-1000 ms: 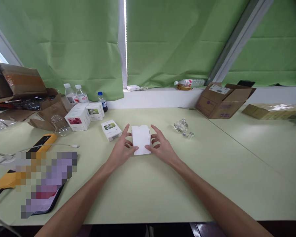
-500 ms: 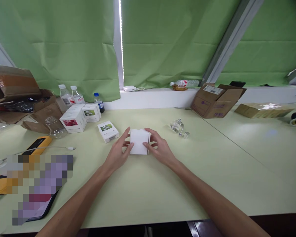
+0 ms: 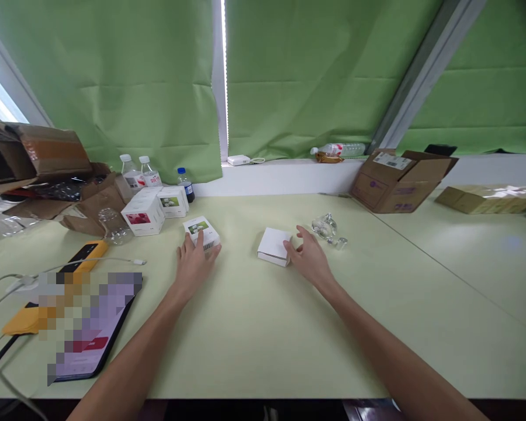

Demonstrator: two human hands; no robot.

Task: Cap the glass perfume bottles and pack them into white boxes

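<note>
A plain white box (image 3: 274, 244) lies flat on the table in front of me. At its right side is my right hand (image 3: 309, 257), thumb by the near right corner and fingers apart; whether the thumb touches cannot be told. My left hand (image 3: 193, 260) reaches over a white box with a green flower picture (image 3: 199, 227), its fingers spread across the near part. Part of that box is hidden under the fingers. Just past my right hand sits a clear glass piece (image 3: 324, 225), with a small clear stopper-like part (image 3: 339, 242) beside it.
More white picture boxes (image 3: 144, 215) stand at the back left near several bottles (image 3: 184, 184). A phone (image 3: 99, 336), a yellow device (image 3: 81, 252) and cables lie at left. Cardboard boxes stand at far left (image 3: 55, 152) and back right (image 3: 392, 184).
Both hands were around the white box; it now lies turned and farther right. My left hand has moved left to the picture box. The view has shifted slightly.
</note>
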